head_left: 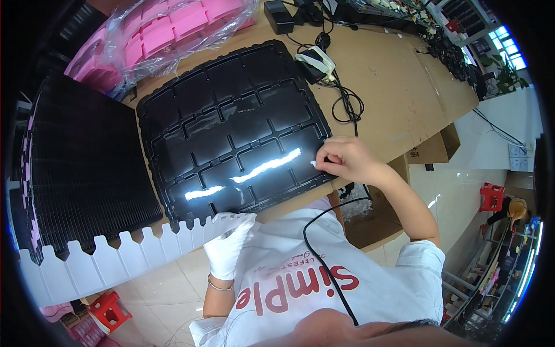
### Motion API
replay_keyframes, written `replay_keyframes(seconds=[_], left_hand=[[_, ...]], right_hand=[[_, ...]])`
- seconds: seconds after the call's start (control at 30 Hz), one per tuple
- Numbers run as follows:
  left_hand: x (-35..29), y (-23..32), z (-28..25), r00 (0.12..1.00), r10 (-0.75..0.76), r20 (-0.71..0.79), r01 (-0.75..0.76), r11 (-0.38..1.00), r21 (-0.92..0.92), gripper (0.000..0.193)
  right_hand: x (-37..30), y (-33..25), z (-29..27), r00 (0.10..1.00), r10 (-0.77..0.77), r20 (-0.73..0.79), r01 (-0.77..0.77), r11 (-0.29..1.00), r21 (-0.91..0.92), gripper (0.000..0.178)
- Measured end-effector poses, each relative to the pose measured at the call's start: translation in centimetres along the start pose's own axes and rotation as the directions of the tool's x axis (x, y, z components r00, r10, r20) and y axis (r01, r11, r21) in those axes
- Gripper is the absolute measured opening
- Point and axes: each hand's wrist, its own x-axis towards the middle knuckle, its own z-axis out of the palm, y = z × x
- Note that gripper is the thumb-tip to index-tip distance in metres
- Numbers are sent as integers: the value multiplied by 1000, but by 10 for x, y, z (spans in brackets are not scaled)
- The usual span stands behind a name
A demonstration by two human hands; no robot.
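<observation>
My left hand point(230, 237), in a white glove, is closed around the right end of a long, pale grey notched plastic strip point(124, 254), which stretches away to the left. My right hand point(350, 160) is bare and pinches a small white piece point(314, 164) between thumb and fingertips; its exact kind is too small to make out. That hand is at the near right edge of a shiny black plastic tray point(225, 121) with moulded ridges and shallow compartments. The tray lies on a cardboard-covered table.
A tall stack of black trays point(92, 150) stands at the left. Behind lie pink foam pieces point(167, 29) in clear plastic. Black cables point(348, 107) and a power adapter point(315, 62) rest right of the tray. An open cardboard box point(376, 220) sits below, red stools point(108, 311) on the floor.
</observation>
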Motion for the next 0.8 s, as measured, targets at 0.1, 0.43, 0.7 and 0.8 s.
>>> replay_keyframes(seconds=[0.1,0.43,0.7,0.8], left_hand=[[-2,-3,-4,999,50,9,-50,999,-5,18],[-39,-80,-62,896,261,360,-438,663,608,9],[-17,-152,-77,960,166,224,-274,705,654,18],[-12,-125,-63,910,233,343,-409,634,656,27]], right_hand=[[-21,-4,-26,949,108,297,-215,909,358,14],[-330,211,59,94,854,-512,-558,471,684,15],[-296,172,54,-16,335,-942,-951,285,117,20],[-176,69,-36,167,108,-980,-751,658,-55,16]])
